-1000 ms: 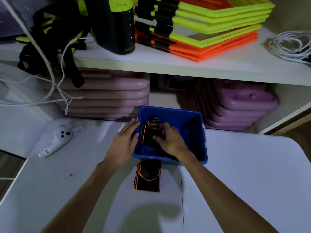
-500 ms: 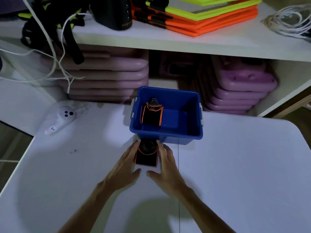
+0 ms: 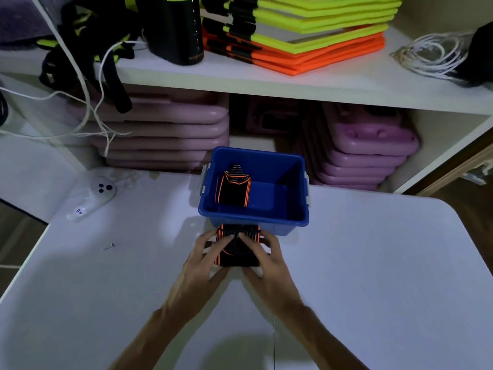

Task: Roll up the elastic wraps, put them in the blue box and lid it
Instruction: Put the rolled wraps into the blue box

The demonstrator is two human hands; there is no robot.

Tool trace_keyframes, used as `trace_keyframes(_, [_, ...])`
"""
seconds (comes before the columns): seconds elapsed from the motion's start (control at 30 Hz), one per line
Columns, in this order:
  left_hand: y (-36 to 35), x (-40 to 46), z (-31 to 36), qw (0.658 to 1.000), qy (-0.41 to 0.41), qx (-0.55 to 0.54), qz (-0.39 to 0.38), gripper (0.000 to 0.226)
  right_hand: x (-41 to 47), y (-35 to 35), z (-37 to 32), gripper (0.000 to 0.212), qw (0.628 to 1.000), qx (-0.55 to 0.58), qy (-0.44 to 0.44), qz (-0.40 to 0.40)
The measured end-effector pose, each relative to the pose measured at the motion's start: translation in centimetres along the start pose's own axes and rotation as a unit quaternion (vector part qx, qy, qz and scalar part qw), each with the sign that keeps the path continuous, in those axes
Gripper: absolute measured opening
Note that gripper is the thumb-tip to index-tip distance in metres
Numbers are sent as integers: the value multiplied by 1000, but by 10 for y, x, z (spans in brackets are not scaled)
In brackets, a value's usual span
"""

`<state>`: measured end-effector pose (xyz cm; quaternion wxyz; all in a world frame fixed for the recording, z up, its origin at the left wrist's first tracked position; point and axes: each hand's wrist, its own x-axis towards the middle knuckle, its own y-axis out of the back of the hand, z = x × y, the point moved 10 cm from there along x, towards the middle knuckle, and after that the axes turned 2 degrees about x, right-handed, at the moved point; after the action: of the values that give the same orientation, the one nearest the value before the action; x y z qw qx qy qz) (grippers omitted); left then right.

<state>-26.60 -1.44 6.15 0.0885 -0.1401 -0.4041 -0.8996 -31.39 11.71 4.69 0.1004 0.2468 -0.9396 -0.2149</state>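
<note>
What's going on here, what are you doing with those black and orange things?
A person is packing rolled elastic wraps into a blue box on a white table. One rolled wrap already stands inside the box, at its left side. The left hand and right hand together grip a second wrap on the table, just in front of the box. No lid is on the box, and none is in view.
</note>
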Motion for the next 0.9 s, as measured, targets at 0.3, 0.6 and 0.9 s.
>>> trace_keyframes(0.3, [47, 100, 7, 998, -27, 42, 28, 63, 76, 86, -34, 70, 990, -91, 28, 103])
trace_keyframes(0.6, [-14, 128, -88, 967, 83, 203, -126, 81, 152, 63, 53, 67, 968, -219, -123, -2])
trace_keyframes(0.9, [-15, 126, -88, 979, 78, 156, -104, 68, 174, 39, 100, 68, 949, -218, -203, -106])
